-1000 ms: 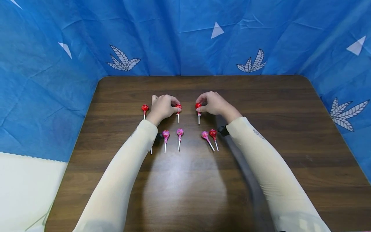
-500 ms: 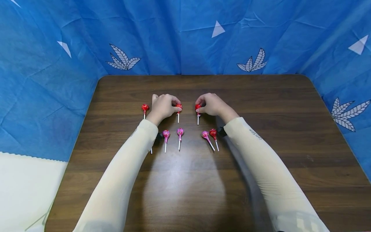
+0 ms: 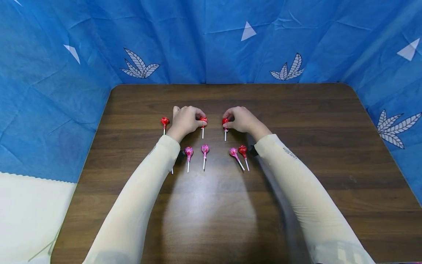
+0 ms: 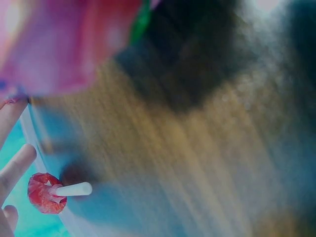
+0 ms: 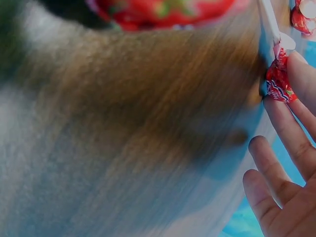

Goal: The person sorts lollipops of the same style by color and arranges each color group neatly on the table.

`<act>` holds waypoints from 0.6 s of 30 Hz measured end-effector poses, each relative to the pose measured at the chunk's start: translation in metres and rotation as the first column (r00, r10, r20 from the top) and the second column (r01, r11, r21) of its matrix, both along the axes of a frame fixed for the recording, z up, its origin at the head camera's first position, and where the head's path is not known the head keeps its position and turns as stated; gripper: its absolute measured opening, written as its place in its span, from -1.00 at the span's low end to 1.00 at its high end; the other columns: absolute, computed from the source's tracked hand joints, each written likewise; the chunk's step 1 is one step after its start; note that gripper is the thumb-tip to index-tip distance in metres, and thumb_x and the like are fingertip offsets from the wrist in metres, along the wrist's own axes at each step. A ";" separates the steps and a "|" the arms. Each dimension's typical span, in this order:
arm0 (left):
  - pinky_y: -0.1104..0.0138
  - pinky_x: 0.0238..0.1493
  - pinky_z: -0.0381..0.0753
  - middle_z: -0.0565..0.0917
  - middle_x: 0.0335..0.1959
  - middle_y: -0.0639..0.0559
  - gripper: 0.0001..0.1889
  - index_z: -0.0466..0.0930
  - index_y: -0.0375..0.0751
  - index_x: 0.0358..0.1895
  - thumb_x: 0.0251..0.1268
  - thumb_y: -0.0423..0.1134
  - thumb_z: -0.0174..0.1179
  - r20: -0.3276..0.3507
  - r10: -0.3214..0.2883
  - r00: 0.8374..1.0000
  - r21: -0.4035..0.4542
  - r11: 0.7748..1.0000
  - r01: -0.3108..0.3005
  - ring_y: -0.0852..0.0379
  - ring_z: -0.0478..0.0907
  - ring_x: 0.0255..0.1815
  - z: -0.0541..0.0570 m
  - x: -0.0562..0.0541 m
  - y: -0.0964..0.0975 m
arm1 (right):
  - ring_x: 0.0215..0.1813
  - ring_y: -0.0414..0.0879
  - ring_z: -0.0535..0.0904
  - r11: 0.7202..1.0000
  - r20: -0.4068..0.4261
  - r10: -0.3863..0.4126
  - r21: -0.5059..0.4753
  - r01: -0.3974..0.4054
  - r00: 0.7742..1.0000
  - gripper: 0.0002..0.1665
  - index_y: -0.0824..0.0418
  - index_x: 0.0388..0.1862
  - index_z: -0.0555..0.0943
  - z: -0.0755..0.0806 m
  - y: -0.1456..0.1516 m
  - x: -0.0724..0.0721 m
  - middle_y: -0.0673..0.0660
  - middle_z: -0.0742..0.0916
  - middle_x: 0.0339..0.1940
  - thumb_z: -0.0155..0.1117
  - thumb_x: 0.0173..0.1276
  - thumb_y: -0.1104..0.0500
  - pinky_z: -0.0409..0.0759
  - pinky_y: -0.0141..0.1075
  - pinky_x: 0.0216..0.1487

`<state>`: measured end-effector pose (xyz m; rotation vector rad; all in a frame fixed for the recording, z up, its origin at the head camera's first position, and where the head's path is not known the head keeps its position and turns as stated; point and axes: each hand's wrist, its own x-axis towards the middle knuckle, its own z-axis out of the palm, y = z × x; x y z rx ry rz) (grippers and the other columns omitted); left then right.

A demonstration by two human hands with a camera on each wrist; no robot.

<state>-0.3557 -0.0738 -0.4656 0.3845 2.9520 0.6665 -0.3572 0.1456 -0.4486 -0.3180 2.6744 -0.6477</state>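
In the head view my left hand (image 3: 186, 120) pinches the head of a red lollipop (image 3: 203, 120) between thumb and fingers. A hand's width to its right, my right hand (image 3: 243, 120) pinches another red lollipop (image 3: 225, 123); the right wrist view shows this red-wrapped lollipop (image 5: 279, 81) between thumb and finger. Both sticks point toward me. Left of my left hand lies a third red lollipop (image 3: 165, 122), its stick partly hidden by the arm. In the left wrist view, a red lollipop (image 4: 47, 193) sits beside the fingers, and a blurred pink wrapper (image 4: 64, 44) fills the upper corner.
Nearer to me on the wooden table (image 3: 316, 121) lie two pink lollipops (image 3: 188, 152) (image 3: 205, 149). Farther right, a pink lollipop (image 3: 233, 152) and a red one (image 3: 243, 150) lie side by side. A white stick (image 3: 172, 171) shows beside my left sleeve. Blue curtain (image 3: 224, 44) hangs behind.
My right hand has shifted slightly left with its red lollipop, narrowing the gap to the other one. My left hand keeps its place, and the loose lollipops lie as before.
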 end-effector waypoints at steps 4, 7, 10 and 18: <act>0.00 0.17 0.12 0.77 -0.08 0.11 -0.68 0.75 0.05 -0.04 0.18 0.05 0.41 -0.005 -0.006 1.000 -0.005 1.000 0.006 0.02 0.55 0.04 -0.001 0.000 0.000 | 0.16 0.06 0.51 1.000 -0.009 0.009 0.009 -0.009 1.000 -0.57 0.15 0.14 0.61 -0.002 0.001 -0.001 0.16 0.67 0.11 0.41 0.32 0.10 0.41 -0.02 0.37; 0.01 0.17 0.12 0.78 -0.07 0.11 -0.67 0.75 0.05 -0.03 0.18 0.06 0.40 -0.011 -0.017 1.000 -0.014 1.000 0.017 0.03 0.56 0.05 -0.002 -0.001 0.000 | 0.17 0.06 0.51 1.000 -0.010 0.011 0.006 -0.011 1.000 -0.55 0.15 0.16 0.61 -0.002 0.002 -0.001 0.16 0.67 0.11 0.41 0.32 0.09 0.41 -0.03 0.37; 0.01 0.16 0.13 0.77 -0.06 0.11 -0.66 0.74 0.04 -0.02 0.18 0.06 0.40 -0.018 -0.031 0.999 -0.013 0.999 0.031 0.02 0.56 0.07 -0.002 -0.001 0.000 | 0.18 0.06 0.52 1.000 -0.015 0.015 0.003 -0.015 1.000 -0.54 0.16 0.17 0.60 -0.002 0.002 -0.001 0.16 0.67 0.11 0.41 0.32 0.09 0.42 -0.03 0.36; 0.01 0.17 0.12 0.77 -0.03 0.09 -0.62 0.72 0.00 0.03 0.19 0.06 0.39 -0.033 -0.050 0.998 0.014 0.999 0.050 0.01 0.56 0.11 -0.003 -0.001 -0.002 | 0.17 0.05 0.54 1.000 -0.047 0.025 -0.016 -0.026 0.999 -0.55 0.16 0.17 0.60 0.002 0.008 0.000 0.15 0.68 0.11 0.40 0.33 0.08 0.46 -0.05 0.33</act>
